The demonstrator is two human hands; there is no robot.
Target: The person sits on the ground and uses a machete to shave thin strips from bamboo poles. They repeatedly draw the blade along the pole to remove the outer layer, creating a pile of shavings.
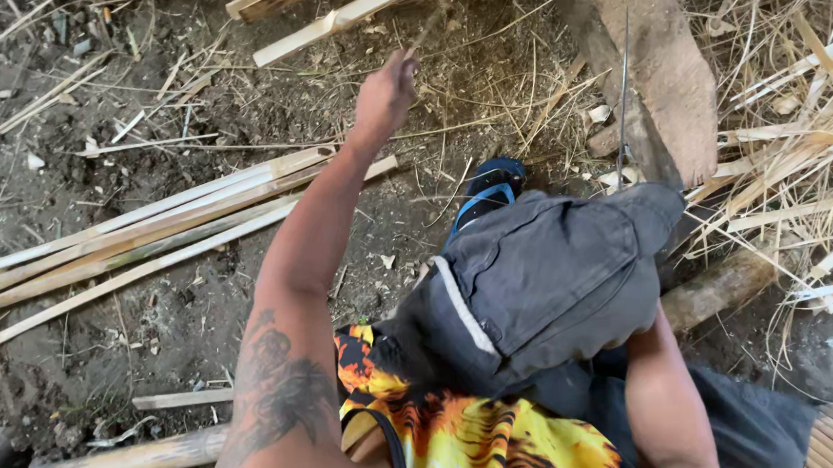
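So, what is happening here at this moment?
A person sits low over bare dirt ground. The left hand is stretched far forward and grips a thin stick. The right hand is hidden behind the knee in grey shorts. A bundle of split bamboo strips lies to the left, and a blade stands beside a wooden block. Dry shavings are piled on the right.

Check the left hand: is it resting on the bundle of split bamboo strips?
No, the left hand is stretched past the bamboo strips, gripping a thin stick above the dirt.
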